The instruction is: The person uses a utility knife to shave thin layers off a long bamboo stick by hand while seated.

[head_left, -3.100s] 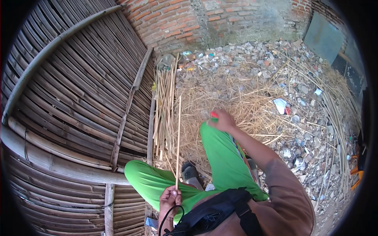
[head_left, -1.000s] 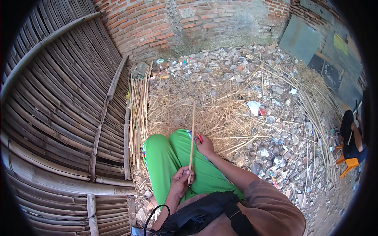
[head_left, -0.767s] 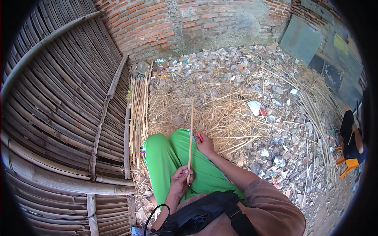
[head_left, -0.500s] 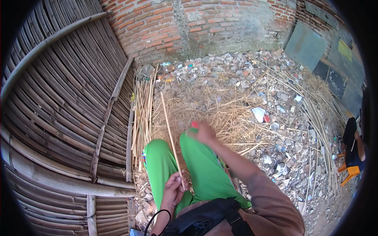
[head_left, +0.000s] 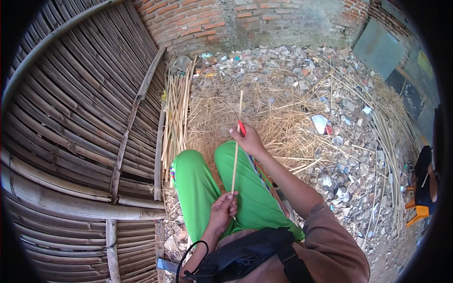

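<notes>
A thin pale bamboo stick (head_left: 235, 165) stands up between my knees, pointing away from me. My left hand (head_left: 223, 210) is closed around its lower end, in front of my lap. Further along the stick, my right hand (head_left: 248, 140) grips a small red-handled knife (head_left: 241, 127). Its thin blade lies close to the stick; whether it touches cannot be made out. The stick's far tip reaches past the right hand, over the straw-like shavings.
A bundle of split bamboo sticks (head_left: 178, 113) lies left, beside a bamboo slat wall (head_left: 85, 118). Shavings (head_left: 283, 127) and rubble (head_left: 339, 188) cover the ground up to a brick wall (head_left: 198, 26). Long strips (head_left: 387, 137) lie right, near another person by an orange stool (head_left: 416, 213).
The stick has swung right and now stands nearly straight. My right hand, blurred before, has moved slightly up and beside it. My left hand has risen a little to the right.
</notes>
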### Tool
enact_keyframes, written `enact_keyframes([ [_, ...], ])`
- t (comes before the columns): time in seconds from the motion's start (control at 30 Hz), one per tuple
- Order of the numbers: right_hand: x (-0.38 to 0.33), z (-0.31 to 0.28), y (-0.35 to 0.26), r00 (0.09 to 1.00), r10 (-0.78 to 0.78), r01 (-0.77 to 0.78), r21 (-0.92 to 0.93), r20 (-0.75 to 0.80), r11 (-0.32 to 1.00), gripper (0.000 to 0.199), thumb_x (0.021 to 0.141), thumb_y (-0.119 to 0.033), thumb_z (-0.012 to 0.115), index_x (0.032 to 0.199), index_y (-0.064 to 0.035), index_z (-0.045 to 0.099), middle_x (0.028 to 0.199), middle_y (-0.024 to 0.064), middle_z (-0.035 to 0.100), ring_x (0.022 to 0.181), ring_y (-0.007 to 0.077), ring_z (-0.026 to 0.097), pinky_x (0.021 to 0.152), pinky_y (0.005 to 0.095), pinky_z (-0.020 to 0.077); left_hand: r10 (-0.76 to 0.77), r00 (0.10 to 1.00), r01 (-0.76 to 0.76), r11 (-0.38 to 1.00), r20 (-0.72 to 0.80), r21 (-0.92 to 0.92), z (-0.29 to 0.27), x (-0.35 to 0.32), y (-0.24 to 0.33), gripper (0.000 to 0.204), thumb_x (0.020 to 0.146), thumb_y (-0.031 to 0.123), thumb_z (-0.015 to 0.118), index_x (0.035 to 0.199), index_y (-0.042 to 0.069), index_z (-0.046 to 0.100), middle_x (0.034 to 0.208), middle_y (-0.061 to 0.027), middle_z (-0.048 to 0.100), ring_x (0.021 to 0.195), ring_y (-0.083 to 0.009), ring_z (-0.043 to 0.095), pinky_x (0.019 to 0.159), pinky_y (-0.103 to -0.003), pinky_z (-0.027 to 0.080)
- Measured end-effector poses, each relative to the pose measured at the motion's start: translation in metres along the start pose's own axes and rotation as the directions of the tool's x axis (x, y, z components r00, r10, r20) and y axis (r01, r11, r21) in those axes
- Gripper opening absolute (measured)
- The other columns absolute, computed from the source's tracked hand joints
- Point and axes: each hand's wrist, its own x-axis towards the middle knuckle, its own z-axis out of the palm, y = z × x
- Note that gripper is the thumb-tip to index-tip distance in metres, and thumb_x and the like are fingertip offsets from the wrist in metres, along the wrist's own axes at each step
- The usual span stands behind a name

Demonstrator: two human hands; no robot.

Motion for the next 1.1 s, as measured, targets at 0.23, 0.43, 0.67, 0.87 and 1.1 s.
enact_keyframes([
  [0.23, 0.046, -0.005, -0.022, 0.955, 0.030, -0.031, 0.001, -0.295, 1.000, 0.036, 0.095, -0.030, 0.069, 0.076, -0.0015, 0.061, 0.063, 0.0078, 0.058, 0.058, 0.0195, 0.055, 0.059, 0.0414, 0.0445, -0.001, 1.000, 0.001, 1.000, 0.027, 0.006, 0.001, -0.018, 0.007, 0.026, 0.108, 0.016, 0.050, 0.126, -0.001, 0.059, 0.080, -0.0009, 0.051, 0.063, -0.0074, 0.042, 0.054, -0.022, 0.033],
  [0.43, 0.068, -0.035, 0.004, 0.988, -0.016, 0.018, 0.010, -0.152, 1.000, 0.044, 0.101, -0.042, 0.058, 0.089, 0.0002, 0.066, 0.073, 0.0148, 0.064, 0.069, 0.0275, 0.063, 0.068, 0.0442, 0.0488, 0.110, 0.994, -0.106, 0.983, -0.019, 0.148, -0.003, -0.028, 0.010, 0.020, 0.110, 0.018, 0.046, 0.116, 0.003, 0.058, 0.076, -0.0006, 0.055, 0.056, -0.0068, 0.041, 0.050, -0.022, 0.033],
  [0.67, -0.013, -0.046, 0.014, 0.970, 0.059, 0.058, -0.460, 0.235, 0.886, 0.044, 0.104, -0.044, 0.049, 0.122, -0.0037, 0.053, 0.103, 0.0242, 0.070, 0.097, 0.0414, 0.069, 0.084, 0.0496, 0.0527, -0.007, 0.989, 0.015, 0.999, -0.147, 0.052, -0.020, -0.007, -0.007, 0.015, 0.108, 0.018, 0.048, 0.108, 0.007, 0.058, 0.076, 0.0006, 0.054, 0.055, -0.0063, 0.041, 0.048, -0.022, 0.032],
  [0.87, -0.065, -0.044, 0.006, 0.954, 0.012, 0.177, -0.592, 0.301, 0.786, 0.035, 0.103, -0.038, 0.049, 0.112, -0.0049, 0.054, 0.083, 0.0205, 0.070, 0.079, 0.0410, 0.070, 0.072, 0.0526, 0.0533, -0.024, 0.983, 0.042, 0.994, -0.180, 0.098, -0.010, 0.038, -0.002, 0.013, 0.107, 0.016, 0.052, 0.109, 0.007, 0.061, 0.080, 0.0020, 0.057, 0.057, -0.0060, 0.042, 0.048, -0.022, 0.030],
  [1.1, -0.070, -0.032, 0.001, 0.922, 0.011, 0.284, -0.694, 0.387, 0.662, 0.036, 0.101, -0.040, 0.051, 0.105, -0.0045, 0.057, 0.081, 0.0220, 0.070, 0.075, 0.0425, 0.070, 0.069, 0.0556, 0.0538, 0.092, 0.966, -0.031, 0.968, -0.241, 0.248, -0.007, 0.078, 0.004, 0.015, 0.106, 0.018, 0.053, 0.099, 0.008, 0.061, 0.076, 0.0019, 0.059, 0.058, -0.0061, 0.048, 0.050, -0.023, 0.037],
])
